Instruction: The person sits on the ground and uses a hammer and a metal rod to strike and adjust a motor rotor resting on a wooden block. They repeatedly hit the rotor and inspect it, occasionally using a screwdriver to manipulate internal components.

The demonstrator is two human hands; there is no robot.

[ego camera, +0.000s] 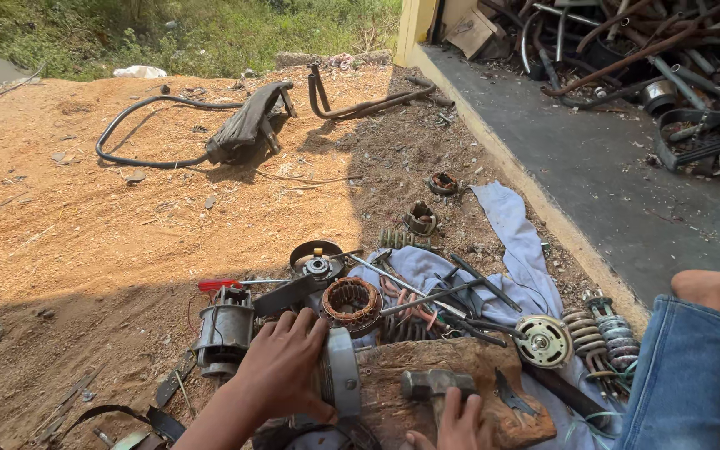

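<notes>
My left hand (283, 367) lies over a grey round motor housing (342, 372) and grips it against a flat wooden block (427, 367). My right hand (460, 425) holds the handle of a steel hammer, whose head (437, 383) rests on the block. A copper-wound stator ring (352, 303) sits just beyond the block. A grey motor body (225, 328) stands to the left of my left hand. A round rotor disc (543, 340) lies to the right of the block.
A pale blue cloth (517, 250) holds several long tools and rods. Coil springs (603, 332) lie by my jeans-clad leg (678, 375). A red-handled screwdriver (220, 285), a black seat (247, 125) with hose, bent pipe, and a scrap pile (652, 50) on a concrete ledge lie beyond.
</notes>
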